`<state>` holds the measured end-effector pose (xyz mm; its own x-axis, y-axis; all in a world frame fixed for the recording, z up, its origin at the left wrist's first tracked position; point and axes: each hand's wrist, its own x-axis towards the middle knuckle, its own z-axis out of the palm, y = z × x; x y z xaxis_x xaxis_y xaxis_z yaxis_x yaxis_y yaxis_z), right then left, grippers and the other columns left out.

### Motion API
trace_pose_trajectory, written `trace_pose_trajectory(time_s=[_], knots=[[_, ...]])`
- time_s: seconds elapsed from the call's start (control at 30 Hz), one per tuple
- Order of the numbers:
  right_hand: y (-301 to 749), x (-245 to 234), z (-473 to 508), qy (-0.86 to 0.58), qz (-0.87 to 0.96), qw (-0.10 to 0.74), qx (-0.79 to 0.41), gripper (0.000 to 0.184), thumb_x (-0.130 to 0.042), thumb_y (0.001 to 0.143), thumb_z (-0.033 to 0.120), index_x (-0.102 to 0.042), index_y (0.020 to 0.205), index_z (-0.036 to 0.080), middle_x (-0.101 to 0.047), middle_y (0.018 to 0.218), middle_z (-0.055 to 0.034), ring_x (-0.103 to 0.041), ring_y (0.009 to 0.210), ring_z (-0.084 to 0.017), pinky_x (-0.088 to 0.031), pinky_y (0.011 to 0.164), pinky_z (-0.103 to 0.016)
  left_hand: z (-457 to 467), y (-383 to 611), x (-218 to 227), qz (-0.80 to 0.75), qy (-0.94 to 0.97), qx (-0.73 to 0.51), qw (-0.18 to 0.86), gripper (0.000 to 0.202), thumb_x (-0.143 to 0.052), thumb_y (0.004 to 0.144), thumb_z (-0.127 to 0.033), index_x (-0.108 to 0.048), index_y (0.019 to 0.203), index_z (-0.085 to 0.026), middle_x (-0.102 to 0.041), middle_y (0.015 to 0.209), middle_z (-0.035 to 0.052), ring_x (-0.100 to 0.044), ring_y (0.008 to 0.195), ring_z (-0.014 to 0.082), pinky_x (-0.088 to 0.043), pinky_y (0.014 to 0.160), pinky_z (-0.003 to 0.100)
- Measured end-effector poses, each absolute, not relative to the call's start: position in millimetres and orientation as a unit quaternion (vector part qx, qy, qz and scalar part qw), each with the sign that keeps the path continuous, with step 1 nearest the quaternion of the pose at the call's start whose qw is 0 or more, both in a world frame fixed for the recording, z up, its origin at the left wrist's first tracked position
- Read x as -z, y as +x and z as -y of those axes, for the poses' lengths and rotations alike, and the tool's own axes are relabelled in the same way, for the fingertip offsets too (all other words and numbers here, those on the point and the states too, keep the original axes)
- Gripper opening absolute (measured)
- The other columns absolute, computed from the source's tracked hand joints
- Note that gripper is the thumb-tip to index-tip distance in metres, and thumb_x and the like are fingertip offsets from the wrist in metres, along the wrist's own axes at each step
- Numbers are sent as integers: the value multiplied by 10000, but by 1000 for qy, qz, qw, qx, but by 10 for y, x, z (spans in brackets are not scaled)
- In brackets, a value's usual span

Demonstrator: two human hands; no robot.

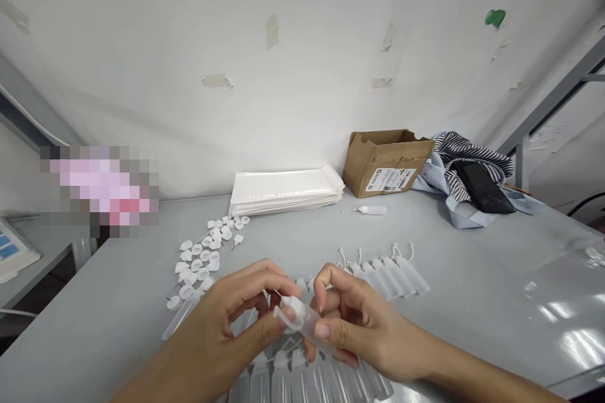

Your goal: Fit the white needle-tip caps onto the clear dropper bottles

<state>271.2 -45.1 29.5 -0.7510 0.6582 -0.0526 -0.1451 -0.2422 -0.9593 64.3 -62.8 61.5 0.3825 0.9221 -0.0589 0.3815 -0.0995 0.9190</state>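
Between both hands, above the table's front part, is a small translucent plastic squeeze bottle, tilted with its neck to the upper left. A white needle-tip cap sits at its neck, with a thin needle pointing up left. My left hand pinches at the cap and the bottle's curved strap. My right hand is closed round the bottle's body. Beneath my hands lies a row of similar bottles, partly hidden. Several loose needle-tip caps are scattered beyond my left hand.
More bottles with curled straps lie in a row at the right. One capped bottle lies apart farther back. Along the wall are white padded envelopes, a cardboard box, striped cloth and a black phone.
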Motion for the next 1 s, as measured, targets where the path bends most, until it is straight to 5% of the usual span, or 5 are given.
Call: trace_pose_trajectory(time_s=[0.2, 0.6, 0.8, 1.0], knots=[[2733, -410, 498, -302, 672, 254, -626, 239, -585, 884, 372, -421, 842, 202, -642, 760, -18, -502, 649, -102, -363, 628, -251, 638, 653, -615, -533, 662, -260, 458, 251, -607, 807, -396, -620, 641, -208, -477, 568, -41, -428, 558, 131, -297, 501, 210], [2728, -423, 472, -283, 653, 238, -661, 258, -614, 867, 358, -415, 803, 208, -620, 707, 6, -530, 653, -107, -352, 604, -243, 624, 554, -654, -493, 761, -164, 389, 217, -543, 878, -424, -651, 796, -256, -613, 737, -9, -559, 706, 157, -387, 533, 178], [2827, -423, 473, -329, 778, 240, -479, 227, -640, 844, 330, -455, 924, 225, -422, 595, 79, -375, 512, -88, -316, 473, -198, 662, 676, -571, -520, 746, -212, 357, 297, -535, 856, -437, -564, 657, -219, -562, 642, -21, -495, 616, 139, -348, 476, 178], [2843, -402, 493, -330, 855, 247, -315, 171, -555, 917, 339, -463, 1005, 226, -563, 648, 52, -462, 466, -94, -368, 447, -200, 676, 784, -589, -548, 702, -234, 389, 413, -448, 870, -496, -511, 586, -203, -470, 562, -42, -442, 568, 125, -320, 500, 209]])
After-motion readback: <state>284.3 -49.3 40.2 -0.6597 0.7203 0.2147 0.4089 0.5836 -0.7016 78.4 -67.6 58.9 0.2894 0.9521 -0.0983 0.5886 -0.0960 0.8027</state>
